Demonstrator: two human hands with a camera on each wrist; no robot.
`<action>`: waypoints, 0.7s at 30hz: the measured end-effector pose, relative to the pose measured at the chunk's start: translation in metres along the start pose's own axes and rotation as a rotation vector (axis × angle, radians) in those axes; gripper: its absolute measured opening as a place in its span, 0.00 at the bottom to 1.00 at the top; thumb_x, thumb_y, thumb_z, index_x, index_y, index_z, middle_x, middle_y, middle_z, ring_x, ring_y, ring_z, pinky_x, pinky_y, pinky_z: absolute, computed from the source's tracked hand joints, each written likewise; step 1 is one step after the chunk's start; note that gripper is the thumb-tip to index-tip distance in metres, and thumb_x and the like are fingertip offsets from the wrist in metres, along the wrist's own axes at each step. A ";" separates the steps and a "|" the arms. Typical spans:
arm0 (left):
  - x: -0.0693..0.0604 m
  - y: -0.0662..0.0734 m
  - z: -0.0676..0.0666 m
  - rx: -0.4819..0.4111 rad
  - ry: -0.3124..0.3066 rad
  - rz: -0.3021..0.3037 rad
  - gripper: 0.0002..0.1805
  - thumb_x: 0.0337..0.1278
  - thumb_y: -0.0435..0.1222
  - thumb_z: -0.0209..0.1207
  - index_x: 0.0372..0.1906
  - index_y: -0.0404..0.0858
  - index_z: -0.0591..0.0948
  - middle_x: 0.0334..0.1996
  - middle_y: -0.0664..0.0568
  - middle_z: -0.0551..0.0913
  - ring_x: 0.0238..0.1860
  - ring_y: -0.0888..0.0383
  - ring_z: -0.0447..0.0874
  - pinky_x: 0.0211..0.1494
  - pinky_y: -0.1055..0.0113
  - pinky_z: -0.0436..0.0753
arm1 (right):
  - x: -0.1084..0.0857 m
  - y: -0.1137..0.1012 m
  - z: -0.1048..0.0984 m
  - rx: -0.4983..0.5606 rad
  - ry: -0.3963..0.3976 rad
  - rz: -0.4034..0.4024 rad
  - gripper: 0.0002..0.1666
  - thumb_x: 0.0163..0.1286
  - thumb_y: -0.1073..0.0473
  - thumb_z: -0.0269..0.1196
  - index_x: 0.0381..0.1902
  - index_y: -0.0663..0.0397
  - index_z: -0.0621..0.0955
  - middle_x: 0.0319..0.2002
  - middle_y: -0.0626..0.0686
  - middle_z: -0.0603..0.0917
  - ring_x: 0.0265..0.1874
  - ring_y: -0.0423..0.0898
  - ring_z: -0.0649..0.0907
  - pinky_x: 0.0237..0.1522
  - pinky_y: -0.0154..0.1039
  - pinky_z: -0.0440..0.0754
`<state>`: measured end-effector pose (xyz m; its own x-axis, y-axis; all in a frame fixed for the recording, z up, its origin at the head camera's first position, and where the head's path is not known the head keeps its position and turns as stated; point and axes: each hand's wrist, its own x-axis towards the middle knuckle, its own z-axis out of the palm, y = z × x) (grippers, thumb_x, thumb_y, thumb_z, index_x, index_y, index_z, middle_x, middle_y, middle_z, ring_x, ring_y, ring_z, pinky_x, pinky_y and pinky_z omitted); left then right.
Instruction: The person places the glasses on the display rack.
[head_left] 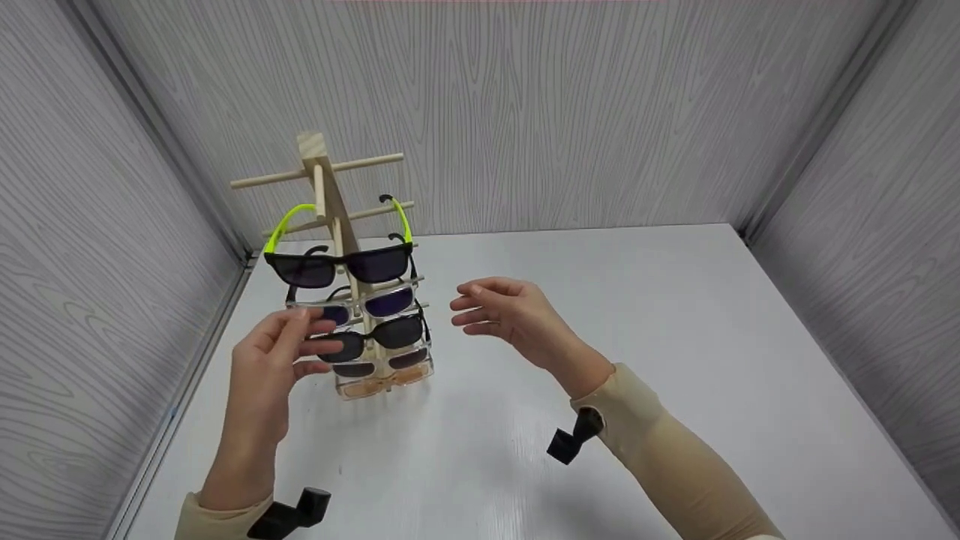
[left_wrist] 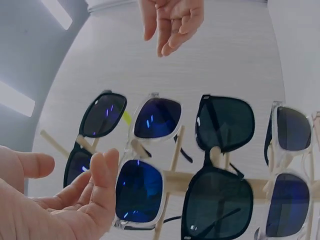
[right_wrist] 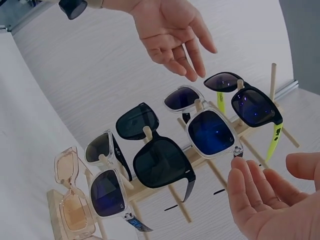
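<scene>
My left hand [head_left: 266,356] is in front of the left side of a wooden sunglasses stand [head_left: 334,187], its fingers loosely bent and holding nothing. My right hand [head_left: 521,315] hovers to the right of the stand, also with nothing in it. Black sunglasses with neon-green temples [head_left: 379,265] hang highest on the stand. Below them come clear-framed sunglasses with blue lenses [right_wrist: 211,131], black-framed sunglasses [right_wrist: 162,162], another clear-framed pair [right_wrist: 107,192] and, lowest, a pair with pale orange lenses [right_wrist: 77,212]. In the head view, my left fingers cover part of the middle pairs.
The stand's top wooden peg [head_left: 375,161] carries no glasses. The stand is at the left of a white tabletop [head_left: 637,337]. Grey wood-grain panels [head_left: 525,112] rise at the back and both sides. A small black device [head_left: 574,435] is strapped to each wrist.
</scene>
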<state>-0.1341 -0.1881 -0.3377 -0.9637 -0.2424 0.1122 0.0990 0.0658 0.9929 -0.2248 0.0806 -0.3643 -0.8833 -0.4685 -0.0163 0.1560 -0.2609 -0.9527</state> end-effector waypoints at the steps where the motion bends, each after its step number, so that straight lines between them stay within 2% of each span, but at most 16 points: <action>1: -0.002 -0.002 0.002 0.019 -0.019 -0.004 0.20 0.67 0.44 0.50 0.50 0.29 0.75 0.40 0.42 0.81 0.35 0.52 0.84 0.32 0.66 0.82 | -0.002 0.001 -0.001 -0.003 0.000 -0.002 0.18 0.67 0.60 0.59 0.51 0.67 0.76 0.42 0.61 0.82 0.42 0.55 0.83 0.48 0.48 0.78; 4: -0.005 -0.006 0.008 0.048 -0.071 -0.024 0.20 0.67 0.43 0.50 0.50 0.29 0.75 0.40 0.43 0.82 0.35 0.52 0.84 0.34 0.65 0.82 | -0.008 0.004 -0.004 -0.006 -0.005 -0.013 0.17 0.67 0.61 0.59 0.50 0.67 0.76 0.42 0.60 0.83 0.42 0.55 0.83 0.48 0.47 0.78; 8: -0.006 -0.013 0.017 0.045 -0.120 -0.051 0.18 0.68 0.41 0.50 0.50 0.30 0.75 0.39 0.42 0.81 0.35 0.51 0.83 0.36 0.63 0.82 | -0.013 0.008 -0.010 0.004 -0.001 -0.011 0.17 0.67 0.61 0.59 0.49 0.66 0.77 0.41 0.60 0.83 0.41 0.55 0.83 0.47 0.47 0.79; 15: -0.008 -0.027 0.032 0.030 -0.158 -0.070 0.14 0.67 0.39 0.51 0.47 0.33 0.77 0.37 0.42 0.82 0.35 0.46 0.83 0.35 0.59 0.82 | -0.023 0.019 -0.023 0.005 0.013 -0.013 0.16 0.68 0.61 0.58 0.49 0.66 0.77 0.42 0.60 0.83 0.42 0.55 0.83 0.47 0.47 0.79; 21: -0.010 -0.039 0.044 0.001 -0.191 -0.096 0.16 0.67 0.39 0.52 0.47 0.29 0.77 0.37 0.41 0.81 0.36 0.46 0.83 0.33 0.63 0.82 | -0.032 0.026 -0.035 -0.006 0.029 -0.011 0.16 0.68 0.60 0.59 0.49 0.65 0.77 0.42 0.61 0.82 0.42 0.55 0.83 0.47 0.46 0.79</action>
<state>-0.1395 -0.1454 -0.3794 -0.9982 -0.0592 0.0076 0.0045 0.0524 0.9986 -0.2074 0.1182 -0.3994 -0.8976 -0.4406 -0.0144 0.1433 -0.2607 -0.9547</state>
